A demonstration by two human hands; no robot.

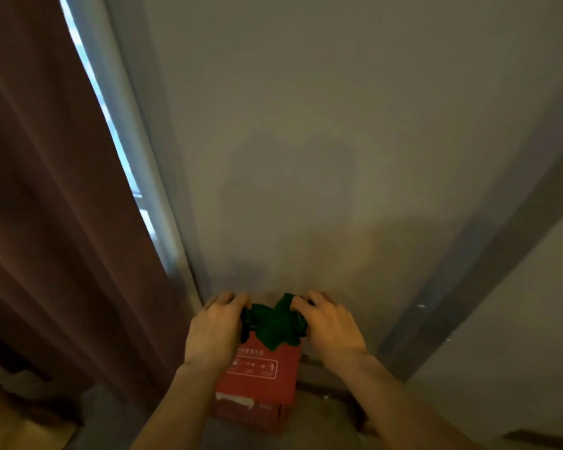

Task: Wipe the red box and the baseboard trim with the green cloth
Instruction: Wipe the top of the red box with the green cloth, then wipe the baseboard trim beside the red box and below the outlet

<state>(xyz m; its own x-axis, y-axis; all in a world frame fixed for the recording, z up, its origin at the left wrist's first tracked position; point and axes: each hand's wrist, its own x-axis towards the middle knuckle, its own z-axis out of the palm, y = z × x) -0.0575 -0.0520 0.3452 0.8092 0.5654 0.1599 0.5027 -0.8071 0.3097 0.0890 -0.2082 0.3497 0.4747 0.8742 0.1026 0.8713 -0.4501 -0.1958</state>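
Observation:
A red box with white print stands on the floor against the grey wall, low in the middle of the view. A dark green cloth is bunched just above its top, held between both hands. My left hand grips the cloth's left end and my right hand grips its right end. The cloth hangs down over the box's upper edge. The baseboard trim is a dark strip at the foot of the wall, right of the box; the hands and box hide the rest.
A brown curtain hangs at the left beside a bright window strip. A grey wall fills the middle. A wall corner edge runs diagonally at the right. Brown paper lies on the floor at the lower left.

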